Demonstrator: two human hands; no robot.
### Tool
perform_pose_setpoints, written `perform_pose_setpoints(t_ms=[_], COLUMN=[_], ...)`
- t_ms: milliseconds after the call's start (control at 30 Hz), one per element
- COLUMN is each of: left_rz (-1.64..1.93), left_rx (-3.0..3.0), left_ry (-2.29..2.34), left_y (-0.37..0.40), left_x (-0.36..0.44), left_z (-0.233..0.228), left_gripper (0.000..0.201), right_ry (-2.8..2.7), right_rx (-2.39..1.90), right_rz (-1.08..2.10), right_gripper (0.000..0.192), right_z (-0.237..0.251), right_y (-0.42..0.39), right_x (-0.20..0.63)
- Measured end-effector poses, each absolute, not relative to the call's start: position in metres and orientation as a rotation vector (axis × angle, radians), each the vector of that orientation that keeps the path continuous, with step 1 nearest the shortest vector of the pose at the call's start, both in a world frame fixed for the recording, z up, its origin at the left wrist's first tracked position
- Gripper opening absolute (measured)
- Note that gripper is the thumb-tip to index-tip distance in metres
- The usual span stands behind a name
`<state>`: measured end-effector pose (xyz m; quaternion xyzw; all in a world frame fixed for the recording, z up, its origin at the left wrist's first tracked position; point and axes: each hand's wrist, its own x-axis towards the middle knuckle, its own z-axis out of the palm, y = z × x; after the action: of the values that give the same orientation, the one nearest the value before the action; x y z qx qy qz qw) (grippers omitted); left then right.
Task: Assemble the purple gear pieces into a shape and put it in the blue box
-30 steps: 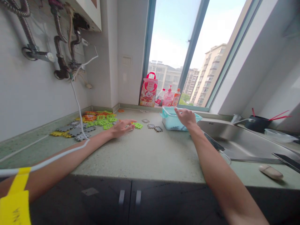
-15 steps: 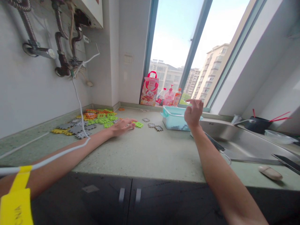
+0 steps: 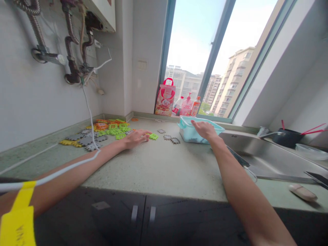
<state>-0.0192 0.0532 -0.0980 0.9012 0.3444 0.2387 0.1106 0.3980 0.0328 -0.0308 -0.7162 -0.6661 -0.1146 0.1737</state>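
My left hand (image 3: 137,138) lies low on the counter with its fingers stretched out, beside a bright green interlocking plastic tile (image 3: 153,136). Behind its wrist spreads a pile of similar tiles: green (image 3: 116,129), orange (image 3: 101,125), grey (image 3: 87,139) and yellow (image 3: 70,143). My right hand (image 3: 205,130) reaches down into a light-blue plastic bin (image 3: 188,131). Its thumb shows above the rim, while the other fingers are hidden inside. Dark pieces show faintly through the bin's wall. Between my hands lie a few loose grey tiles (image 3: 175,140).
To the right are a steel sink (image 3: 252,152), a dark phone (image 3: 238,156) by its edge and a pale computer mouse (image 3: 303,192). A white cable (image 3: 88,106) hangs across my left forearm. Bottles (image 3: 186,106) and a pink bag (image 3: 165,99) stand by the window.
My right hand has dropped from above the bin down into it. The left hand has stayed in nearly the same place by the green tile. The view has shifted slightly.
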Motion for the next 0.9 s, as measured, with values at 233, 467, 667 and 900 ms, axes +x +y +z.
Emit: perform_pose_setpoints(t_ms=[233, 467, 667, 900], left_rz=[0.712, 0.741, 0.839, 0.676], left_rx=[2.66, 2.76, 2.87, 2.896], left_ry=[1.01, 0.977, 1.124, 1.559], left_y=[0.051, 0.05, 0.054, 0.064], left_x=[-0.017, -0.016, -0.019, -0.056], left_z=[-0.097, -0.1, -0.099, -0.075], left_gripper=[0.051, 0.035, 0.046, 0.058], right_ry=[-1.878, -1.962, -2.078, -2.262], right_rx=[-2.011, -1.427, -1.118, -1.07], right_rz=[-0.451, -0.715, -0.777, -0.652], right_gripper=[0.075, 0.046, 0.047, 0.054], right_z=[-0.036, -0.049, -0.055, -0.077], right_y=[0.032, 0.034, 0.024, 0.032], right_x=[0.394, 0.372, 0.331, 0.312])
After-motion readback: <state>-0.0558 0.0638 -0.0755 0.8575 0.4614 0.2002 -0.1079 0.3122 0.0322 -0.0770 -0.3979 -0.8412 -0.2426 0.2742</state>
